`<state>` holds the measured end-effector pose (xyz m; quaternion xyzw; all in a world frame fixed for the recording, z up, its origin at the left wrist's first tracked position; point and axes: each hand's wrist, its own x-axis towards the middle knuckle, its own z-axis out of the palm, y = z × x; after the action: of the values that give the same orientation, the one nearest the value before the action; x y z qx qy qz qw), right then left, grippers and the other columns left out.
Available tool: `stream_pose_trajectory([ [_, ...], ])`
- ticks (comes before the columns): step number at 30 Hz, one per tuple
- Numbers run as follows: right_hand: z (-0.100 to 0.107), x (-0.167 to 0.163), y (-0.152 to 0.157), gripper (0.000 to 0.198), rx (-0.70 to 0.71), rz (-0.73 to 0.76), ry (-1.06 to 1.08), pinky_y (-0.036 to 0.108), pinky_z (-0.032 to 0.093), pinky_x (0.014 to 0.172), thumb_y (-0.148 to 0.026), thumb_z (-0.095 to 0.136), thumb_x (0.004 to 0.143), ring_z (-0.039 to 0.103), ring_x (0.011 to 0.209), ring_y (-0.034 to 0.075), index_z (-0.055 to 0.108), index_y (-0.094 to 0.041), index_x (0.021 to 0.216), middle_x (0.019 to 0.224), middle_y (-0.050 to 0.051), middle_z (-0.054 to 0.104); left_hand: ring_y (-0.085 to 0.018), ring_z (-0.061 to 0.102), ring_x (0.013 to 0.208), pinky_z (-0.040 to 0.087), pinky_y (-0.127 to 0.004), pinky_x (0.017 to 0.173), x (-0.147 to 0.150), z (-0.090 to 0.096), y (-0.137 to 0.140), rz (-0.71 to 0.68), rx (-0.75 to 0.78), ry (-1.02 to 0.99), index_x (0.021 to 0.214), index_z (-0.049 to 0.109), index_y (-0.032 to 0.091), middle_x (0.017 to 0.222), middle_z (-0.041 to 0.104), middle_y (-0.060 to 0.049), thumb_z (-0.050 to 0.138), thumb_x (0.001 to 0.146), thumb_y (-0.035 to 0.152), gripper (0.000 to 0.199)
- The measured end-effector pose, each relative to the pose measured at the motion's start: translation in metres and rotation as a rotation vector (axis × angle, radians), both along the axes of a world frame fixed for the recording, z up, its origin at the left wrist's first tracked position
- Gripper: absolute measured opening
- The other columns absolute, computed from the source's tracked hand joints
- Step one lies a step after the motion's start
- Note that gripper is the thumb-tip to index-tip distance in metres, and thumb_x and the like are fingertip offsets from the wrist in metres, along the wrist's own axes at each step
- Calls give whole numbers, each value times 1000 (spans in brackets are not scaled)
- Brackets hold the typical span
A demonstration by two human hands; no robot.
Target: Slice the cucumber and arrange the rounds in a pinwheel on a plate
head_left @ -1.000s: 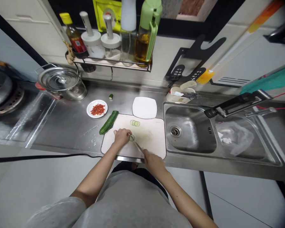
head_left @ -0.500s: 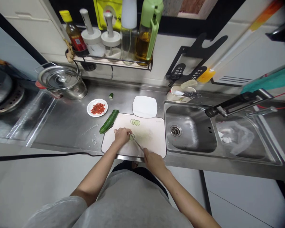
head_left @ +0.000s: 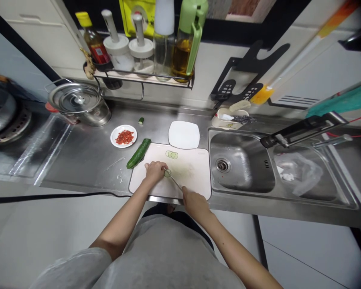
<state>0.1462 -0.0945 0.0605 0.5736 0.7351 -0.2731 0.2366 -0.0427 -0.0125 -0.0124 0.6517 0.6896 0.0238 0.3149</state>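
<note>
My right hand [head_left: 196,204] is closed around the handle of a knife [head_left: 175,182], whose blade points up and left across the white cutting board [head_left: 195,164]. My left hand [head_left: 155,171] is closed at the blade's tip, its fingers bent over a piece that they mostly hide. A thin cucumber slice [head_left: 167,173] lies by the blade and the left fingertips. Farther back on the board, several overlapping cucumber slices [head_left: 171,154] lie flat. A long piece of cucumber [head_left: 138,153] rests across the board's left edge.
Behind the board stands a white square plate [head_left: 184,135]. To the left are a plate of chopped red pieces [head_left: 113,139], a cucumber end [head_left: 141,120] and a lidded steel pot [head_left: 94,114]. A sink [head_left: 243,160] adjoins on the right. Above hangs a condiment rack [head_left: 168,82].
</note>
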Motion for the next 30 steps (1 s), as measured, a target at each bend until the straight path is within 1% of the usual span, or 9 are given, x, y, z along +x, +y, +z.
stream_pose_trajectory([
  [7, -1, -1, 2, 31, -10, 8, -1, 31, 46, 72, -24, 45, 92, 67, 96, 27, 47, -18, 123, 94, 14, 70, -26, 55, 101, 24, -43, 85, 0, 6, 0, -2, -4, -1, 89, 74, 30, 97, 72, -4, 45, 82, 17, 33],
  [12, 2, -3, 4, 31, -45, 8, -7, 31, 46, 72, -20, 40, 93, 67, 97, 26, 46, -18, 123, 95, 13, 70, -26, 54, 100, 24, -43, 85, -1, 7, 0, 2, -21, -7, 90, 74, 30, 96, 72, -4, 45, 81, 16, 33],
  [15, 3, -3, 4, 32, -39, 19, -11, 32, 46, 72, -16, 36, 93, 67, 96, 27, 46, -17, 123, 95, 14, 70, -26, 53, 99, 24, -43, 85, 0, 6, 1, 1, -27, -11, 89, 74, 29, 95, 73, -3, 45, 81, 16, 33],
  [21, -3, -4, 2, 32, -48, -3, -11, 30, 45, 75, -11, 34, 93, 66, 99, 23, 47, -17, 121, 97, 14, 69, -26, 53, 99, 22, -43, 86, -1, 3, 4, 2, -27, -2, 89, 74, 30, 92, 73, -3, 47, 80, 16, 31],
  [25, -5, -4, 2, 34, -65, -10, -9, 31, 45, 76, -11, 34, 92, 65, 100, 23, 45, -17, 123, 100, 15, 68, -26, 53, 100, 22, -43, 87, -1, 3, 4, 2, -38, -4, 89, 73, 30, 93, 73, -3, 49, 80, 17, 29],
  [30, 0, -2, 5, 32, -108, -7, 24, 32, 45, 74, -13, 36, 92, 64, 99, 25, 45, -17, 123, 101, 15, 68, -26, 52, 100, 22, -43, 87, -1, 3, 3, 7, -31, -9, 89, 73, 30, 93, 73, -4, 49, 80, 16, 30],
])
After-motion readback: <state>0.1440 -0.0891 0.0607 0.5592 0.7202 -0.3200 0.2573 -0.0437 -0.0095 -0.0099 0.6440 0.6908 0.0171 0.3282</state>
